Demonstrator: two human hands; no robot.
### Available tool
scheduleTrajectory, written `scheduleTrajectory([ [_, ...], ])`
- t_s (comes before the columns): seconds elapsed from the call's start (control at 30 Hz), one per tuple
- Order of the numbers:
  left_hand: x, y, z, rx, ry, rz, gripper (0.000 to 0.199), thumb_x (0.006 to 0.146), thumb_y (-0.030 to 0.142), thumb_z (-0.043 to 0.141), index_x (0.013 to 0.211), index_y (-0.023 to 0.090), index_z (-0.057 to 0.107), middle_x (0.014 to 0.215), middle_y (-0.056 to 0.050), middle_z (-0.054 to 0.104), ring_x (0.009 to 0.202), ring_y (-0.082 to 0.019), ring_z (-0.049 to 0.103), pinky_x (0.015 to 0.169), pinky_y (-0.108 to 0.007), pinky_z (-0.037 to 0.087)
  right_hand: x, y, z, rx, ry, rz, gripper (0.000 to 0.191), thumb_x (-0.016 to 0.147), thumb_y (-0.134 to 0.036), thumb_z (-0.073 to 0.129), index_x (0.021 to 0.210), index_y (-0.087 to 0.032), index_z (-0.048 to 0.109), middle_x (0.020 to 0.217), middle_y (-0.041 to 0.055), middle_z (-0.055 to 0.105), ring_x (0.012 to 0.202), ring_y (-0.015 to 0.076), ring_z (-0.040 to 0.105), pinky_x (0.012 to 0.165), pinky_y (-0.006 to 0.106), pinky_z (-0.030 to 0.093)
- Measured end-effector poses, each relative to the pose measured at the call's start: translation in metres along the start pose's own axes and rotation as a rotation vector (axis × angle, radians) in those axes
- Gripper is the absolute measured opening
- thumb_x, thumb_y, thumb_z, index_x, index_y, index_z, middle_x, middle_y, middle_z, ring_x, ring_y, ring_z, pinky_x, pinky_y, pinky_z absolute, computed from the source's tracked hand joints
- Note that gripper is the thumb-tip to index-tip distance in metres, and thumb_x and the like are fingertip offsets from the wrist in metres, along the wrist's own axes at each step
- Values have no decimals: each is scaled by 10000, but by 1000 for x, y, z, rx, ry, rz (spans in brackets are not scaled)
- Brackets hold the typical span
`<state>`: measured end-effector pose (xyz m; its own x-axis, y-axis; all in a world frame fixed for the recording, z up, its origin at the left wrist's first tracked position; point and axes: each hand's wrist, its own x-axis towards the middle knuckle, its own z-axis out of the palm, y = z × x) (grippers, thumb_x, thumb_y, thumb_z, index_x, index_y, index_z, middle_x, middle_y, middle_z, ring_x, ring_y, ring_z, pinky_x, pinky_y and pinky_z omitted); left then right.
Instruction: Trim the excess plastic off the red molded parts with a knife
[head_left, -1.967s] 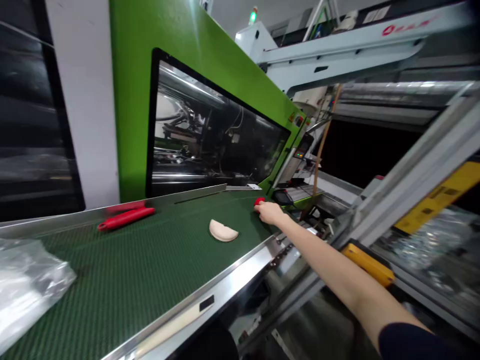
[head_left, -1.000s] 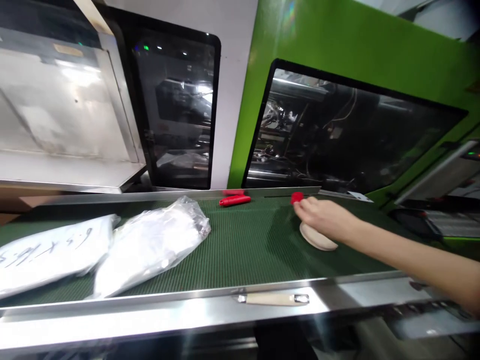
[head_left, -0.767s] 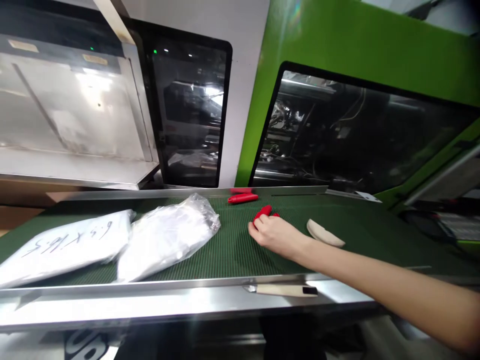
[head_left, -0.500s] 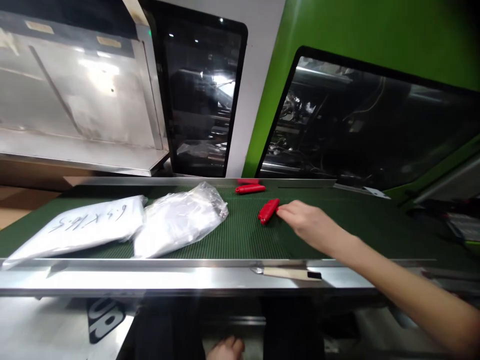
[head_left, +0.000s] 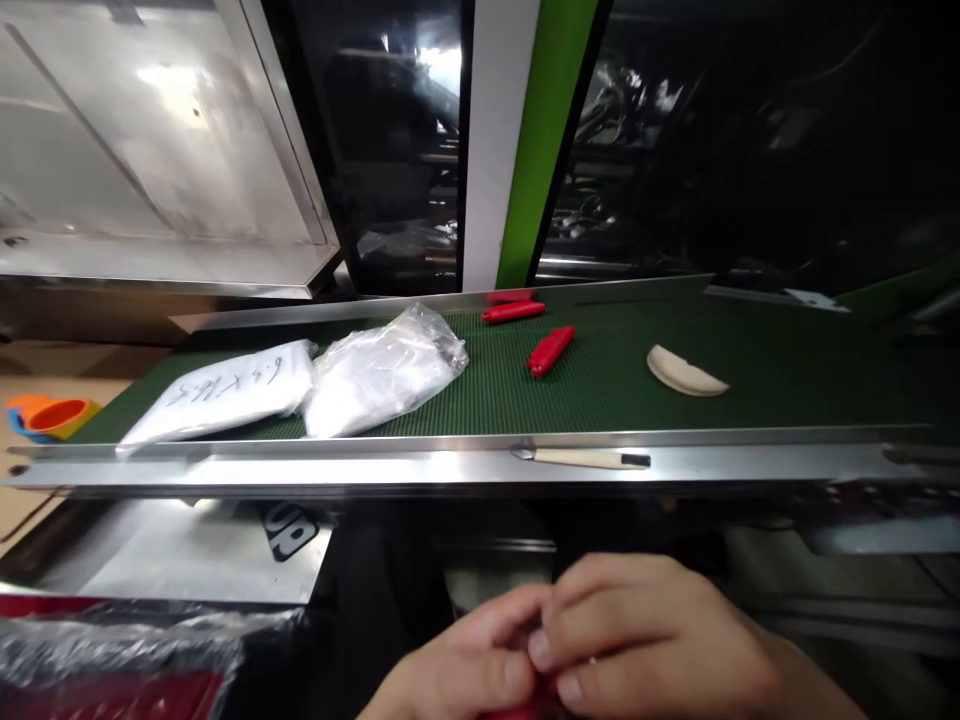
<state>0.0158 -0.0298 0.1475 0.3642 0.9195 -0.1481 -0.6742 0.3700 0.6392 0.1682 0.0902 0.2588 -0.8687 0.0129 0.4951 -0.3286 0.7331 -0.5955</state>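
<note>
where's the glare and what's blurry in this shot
Head view: glare blooms on the steel panel upper left and streaks the conveyor rail; the left hand and right hand are soft and cropped; the belt is sharp, edges bowed.

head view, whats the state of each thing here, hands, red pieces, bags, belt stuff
left hand: closed, fingertips pinching a small red piece with the other hand
right hand: closed on the same piece
small red piece: mostly hidden between the fingers
red plastic handle: lying loose on the green ribbed belt
second red handle: lying by the far rail
beige curved piece: lying flat, untouched
two clear plastic bags: filled, lying side by side
</note>
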Motion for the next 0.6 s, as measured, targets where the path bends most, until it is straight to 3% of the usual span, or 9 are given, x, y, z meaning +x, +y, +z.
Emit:
scheduleTrajectory([
  [0.1, -10, -1, 13, -14, 51, 118, 634, 753, 539, 769, 1258, 246, 522, 839, -32, 622, 507, -62, 521, 456, -146, 350, -8, 15, -1, -302, 41, 99, 343, 953, -111, 541, 1296, -131, 543, 1282, 99, 617, 1202, 158, 547, 997, 277, 492],
  [0.17, -15, -4, 20, 25, 228, 190, 506, 850, 455, 702, 1276, 288, 485, 845, 6, 580, 451, -38, 493, 407, -135, 345, -21, 31, -4, -616, 65, 180, 427, 938, -84, 540, 1361, -114, 490, 1323, 116, 581, 1225, 188, 525, 1033, 331, 466],
  [0.27, -19, -5, 27, 18, 542, 177, 332, 893, 391, 651, 1156, 245, 512, 797, 33, 519, 465, -46, 476, 403, -151, 367, -40, 57, -6, -907, 38, 249, 367, 908, -66, 561, 1275, -89, 558, 1212, 118, 634, 1111, 248, 572, 963, 415, 492],
  [0.4, -17, 1, 30, -29, 701, 194, 230, 896, 356, 626, 1027, 207, 508, 795, 31, 518, 472, -56, 449, 388, -166, 366, -48, 80, -4, -961, 20, 271, 364, 883, -102, 611, 1244, -56, 595, 1171, 157, 630, 1040, 307, 559, 903, 477, 492],
  [0.6, -10, 7, 36, -89, 704, 245, 206, 898, 320, 596, 1054, 202, 530, 830, 12, 538, 526, -70, 476, 401, -149, 393, -42, 87, 3, -927, 36, 196, 291, 908, -106, 578, 1187, -144, 650, 932, 85, 654, 830, 228, 576, 719, 363, 496],
])
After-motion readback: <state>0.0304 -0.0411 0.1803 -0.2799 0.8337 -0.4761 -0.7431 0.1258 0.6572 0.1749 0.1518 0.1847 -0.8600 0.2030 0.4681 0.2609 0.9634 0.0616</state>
